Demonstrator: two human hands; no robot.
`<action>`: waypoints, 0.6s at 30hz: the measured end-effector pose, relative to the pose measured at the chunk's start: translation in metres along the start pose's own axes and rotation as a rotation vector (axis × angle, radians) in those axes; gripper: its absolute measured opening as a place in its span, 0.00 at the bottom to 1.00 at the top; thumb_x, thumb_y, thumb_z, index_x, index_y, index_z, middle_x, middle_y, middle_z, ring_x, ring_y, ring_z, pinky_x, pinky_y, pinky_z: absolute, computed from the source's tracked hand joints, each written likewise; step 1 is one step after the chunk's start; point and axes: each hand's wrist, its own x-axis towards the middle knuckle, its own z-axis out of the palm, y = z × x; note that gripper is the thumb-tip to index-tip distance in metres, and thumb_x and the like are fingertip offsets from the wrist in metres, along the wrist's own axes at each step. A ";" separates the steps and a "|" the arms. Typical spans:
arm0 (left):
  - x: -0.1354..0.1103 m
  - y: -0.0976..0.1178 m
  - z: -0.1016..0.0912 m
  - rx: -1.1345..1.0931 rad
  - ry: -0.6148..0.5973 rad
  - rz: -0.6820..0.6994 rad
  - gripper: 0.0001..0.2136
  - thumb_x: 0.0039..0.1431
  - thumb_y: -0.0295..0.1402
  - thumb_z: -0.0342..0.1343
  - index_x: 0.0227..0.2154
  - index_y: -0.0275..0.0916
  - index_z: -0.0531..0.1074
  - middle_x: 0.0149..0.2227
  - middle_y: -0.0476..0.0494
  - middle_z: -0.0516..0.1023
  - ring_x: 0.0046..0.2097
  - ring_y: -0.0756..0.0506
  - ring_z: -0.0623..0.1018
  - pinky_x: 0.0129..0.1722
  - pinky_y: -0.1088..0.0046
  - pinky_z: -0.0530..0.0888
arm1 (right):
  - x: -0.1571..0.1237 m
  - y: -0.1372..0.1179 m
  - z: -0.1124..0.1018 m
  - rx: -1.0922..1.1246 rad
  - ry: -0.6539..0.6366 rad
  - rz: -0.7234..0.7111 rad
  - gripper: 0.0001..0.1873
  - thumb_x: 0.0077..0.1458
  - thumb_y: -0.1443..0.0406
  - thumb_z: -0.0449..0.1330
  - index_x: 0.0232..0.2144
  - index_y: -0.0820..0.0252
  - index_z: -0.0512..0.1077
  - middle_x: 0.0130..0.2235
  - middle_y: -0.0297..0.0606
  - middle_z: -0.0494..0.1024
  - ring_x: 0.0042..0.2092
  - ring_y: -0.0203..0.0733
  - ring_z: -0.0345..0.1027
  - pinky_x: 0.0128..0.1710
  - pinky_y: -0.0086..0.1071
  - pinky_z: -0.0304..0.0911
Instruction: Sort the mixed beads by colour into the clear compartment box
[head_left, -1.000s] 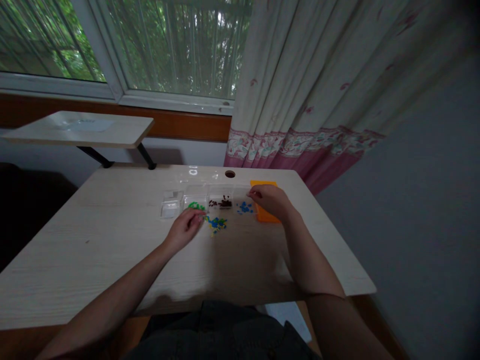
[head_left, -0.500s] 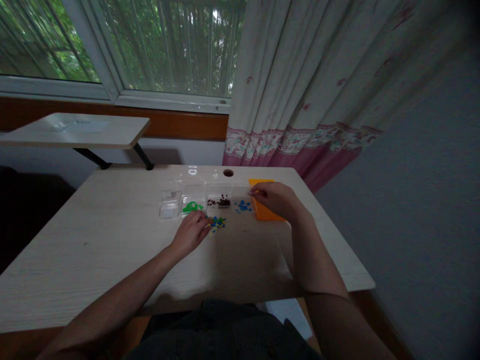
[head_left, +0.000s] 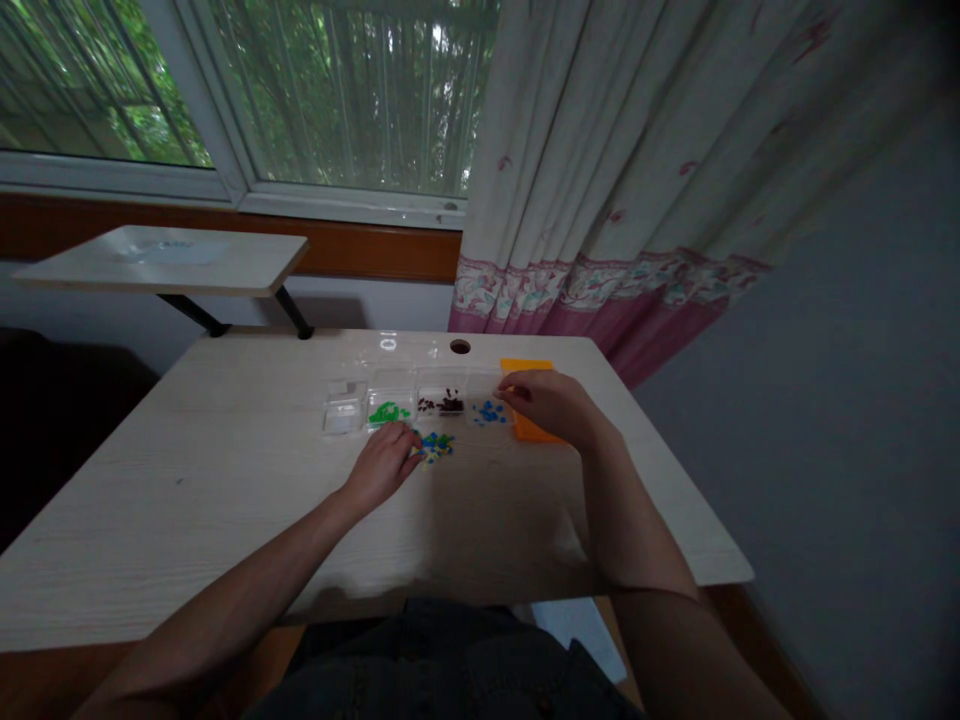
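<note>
On the desk lies a small mixed pile of blue, green and yellow pieces [head_left: 438, 447], too small to identify. My left hand [head_left: 384, 462] rests at its left edge, fingers curled and closed; whatever they hold is hidden. My right hand [head_left: 551, 398] hovers over the right side of the clear box with blue pieces [head_left: 489, 412], thumb and fingertips pinched together. What is in that pinch is too small to name. Left of it stand a clear box with dark brown pieces [head_left: 450, 403] and one with green pieces [head_left: 388, 412].
A further clear box [head_left: 343, 416] stands at the row's left end. Partly beneath my right hand lies an orange tray or folder [head_left: 534, 430]. Behind are a cable hole [head_left: 460, 346], a raised shelf [head_left: 255, 262] at the left, and a curtain [head_left: 585, 250] by the window.
The view has shifted slightly, moving the desk a little to the right in the picture. My right hand has moved slightly left relative to the blue-piece box; my left hand stays beside the pile.
</note>
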 end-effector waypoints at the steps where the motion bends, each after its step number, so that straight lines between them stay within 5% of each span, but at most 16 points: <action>1: 0.000 0.000 0.000 -0.002 -0.002 0.002 0.08 0.65 0.37 0.54 0.40 0.37 0.73 0.40 0.39 0.72 0.46 0.39 0.71 0.48 0.61 0.70 | 0.000 -0.001 0.000 0.000 -0.002 -0.002 0.11 0.62 0.58 0.57 0.39 0.55 0.78 0.36 0.35 0.82 0.36 0.39 0.72 0.32 0.29 0.55; 18: 0.001 0.000 0.000 -0.009 -0.006 0.009 0.09 0.66 0.37 0.53 0.38 0.38 0.73 0.39 0.38 0.73 0.45 0.39 0.72 0.47 0.61 0.70 | 0.001 -0.007 0.004 -0.010 -0.068 -0.008 0.11 0.62 0.59 0.57 0.40 0.55 0.78 0.36 0.35 0.81 0.36 0.37 0.72 0.33 0.27 0.56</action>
